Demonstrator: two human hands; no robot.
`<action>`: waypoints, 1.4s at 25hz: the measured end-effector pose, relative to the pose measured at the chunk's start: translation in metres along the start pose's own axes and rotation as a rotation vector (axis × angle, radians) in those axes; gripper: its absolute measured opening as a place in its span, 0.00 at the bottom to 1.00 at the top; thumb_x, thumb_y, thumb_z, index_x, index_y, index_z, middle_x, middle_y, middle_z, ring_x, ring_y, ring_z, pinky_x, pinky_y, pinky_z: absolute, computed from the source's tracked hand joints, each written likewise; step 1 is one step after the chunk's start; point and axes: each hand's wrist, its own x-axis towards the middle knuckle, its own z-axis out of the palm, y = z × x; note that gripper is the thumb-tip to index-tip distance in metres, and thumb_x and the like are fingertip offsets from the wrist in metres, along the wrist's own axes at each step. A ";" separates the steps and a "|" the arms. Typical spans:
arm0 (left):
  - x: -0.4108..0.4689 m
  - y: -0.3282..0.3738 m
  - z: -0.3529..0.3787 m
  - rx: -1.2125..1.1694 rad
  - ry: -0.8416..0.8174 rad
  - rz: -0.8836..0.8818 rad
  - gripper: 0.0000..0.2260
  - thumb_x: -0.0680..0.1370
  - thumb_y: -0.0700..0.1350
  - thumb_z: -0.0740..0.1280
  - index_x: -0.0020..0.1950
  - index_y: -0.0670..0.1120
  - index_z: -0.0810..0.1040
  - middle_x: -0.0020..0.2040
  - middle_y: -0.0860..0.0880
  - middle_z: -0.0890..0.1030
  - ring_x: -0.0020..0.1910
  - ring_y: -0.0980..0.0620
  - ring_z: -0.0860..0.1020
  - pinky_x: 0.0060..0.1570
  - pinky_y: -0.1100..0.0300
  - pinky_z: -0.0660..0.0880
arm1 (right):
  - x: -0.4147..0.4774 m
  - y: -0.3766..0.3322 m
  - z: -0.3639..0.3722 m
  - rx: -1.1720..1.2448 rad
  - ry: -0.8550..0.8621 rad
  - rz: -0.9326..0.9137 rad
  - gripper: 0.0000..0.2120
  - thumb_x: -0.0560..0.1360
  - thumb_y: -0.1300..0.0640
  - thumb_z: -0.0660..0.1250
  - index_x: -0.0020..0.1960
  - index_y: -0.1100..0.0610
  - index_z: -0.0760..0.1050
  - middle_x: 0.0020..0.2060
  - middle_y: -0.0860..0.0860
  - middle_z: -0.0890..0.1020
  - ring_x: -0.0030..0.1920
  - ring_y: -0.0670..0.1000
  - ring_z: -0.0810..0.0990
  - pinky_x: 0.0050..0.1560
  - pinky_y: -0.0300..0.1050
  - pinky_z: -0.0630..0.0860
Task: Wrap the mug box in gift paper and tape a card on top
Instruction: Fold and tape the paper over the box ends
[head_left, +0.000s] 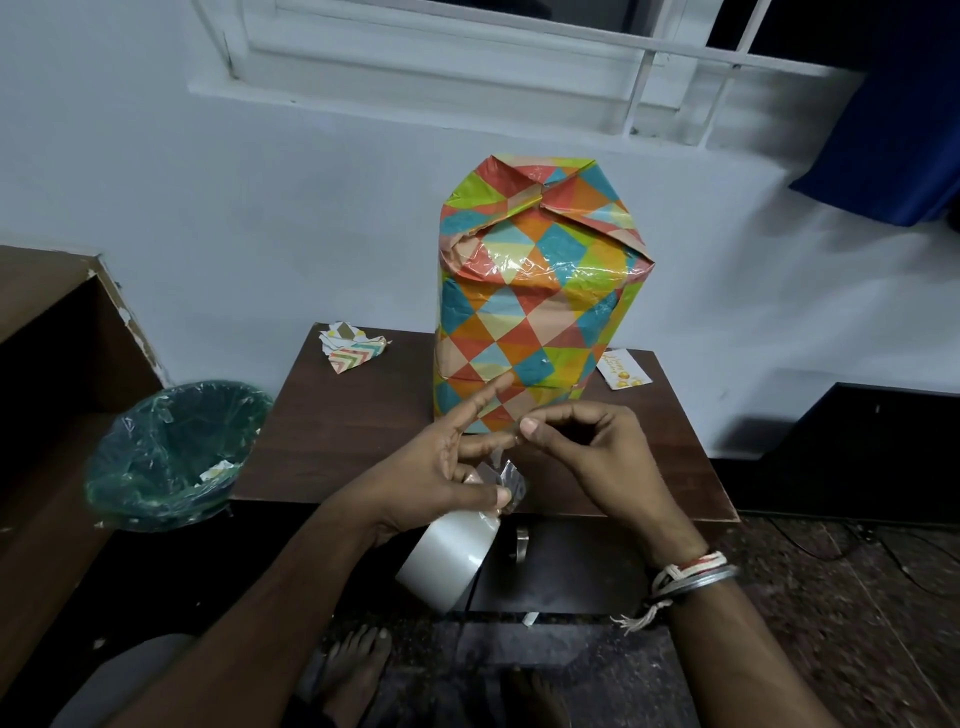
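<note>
Starting at the left, off the worktop's edge, I see a lined bin (176, 452) with trimmings in it, and more paper scraps (353, 348) lie at the worktop's (322, 457) far left corner, so I judge the cutting finished. My left grip (441, 467) hangs over the near edge with the thumb curled onto the tape roll (452, 556) and the forefinger straight out; how the other fingers hold the roll is hidden. The tape end (506, 470) is clear and crumpled (I can barely trace it). The mug box (535, 301) stands upright in the middle of the worktop toward the far edge, fully covered in gift paper, its top folds closed and glossy with tape; its back and base are out of view. My right grip (587, 452) is curled, thumb and forefinger apparently pinching that tape end. The card (623, 371) lies flat near the far right corner, partly behind the box, its print unreadable. By my judgement only taping it on top is left.
</note>
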 end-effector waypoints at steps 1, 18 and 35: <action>0.000 0.001 0.000 -0.010 -0.004 0.006 0.48 0.76 0.29 0.73 0.80 0.68 0.55 0.73 0.49 0.77 0.62 0.42 0.74 0.59 0.38 0.72 | -0.002 -0.003 0.002 0.030 0.046 -0.025 0.03 0.75 0.62 0.75 0.48 0.61 0.86 0.43 0.53 0.88 0.46 0.51 0.87 0.50 0.42 0.82; -0.009 0.148 -0.009 0.032 0.289 0.351 0.42 0.75 0.29 0.73 0.75 0.67 0.64 0.75 0.60 0.72 0.46 0.43 0.84 0.51 0.48 0.83 | 0.038 -0.152 -0.039 0.060 0.393 -0.271 0.18 0.79 0.56 0.72 0.67 0.42 0.78 0.48 0.50 0.88 0.52 0.45 0.86 0.50 0.39 0.82; 0.040 0.131 -0.019 0.000 0.284 0.131 0.45 0.72 0.35 0.77 0.79 0.62 0.58 0.79 0.56 0.67 0.54 0.49 0.86 0.64 0.43 0.78 | 0.122 -0.163 -0.023 -0.889 0.008 -0.378 0.42 0.75 0.60 0.74 0.76 0.34 0.53 0.43 0.45 0.88 0.42 0.46 0.85 0.48 0.46 0.83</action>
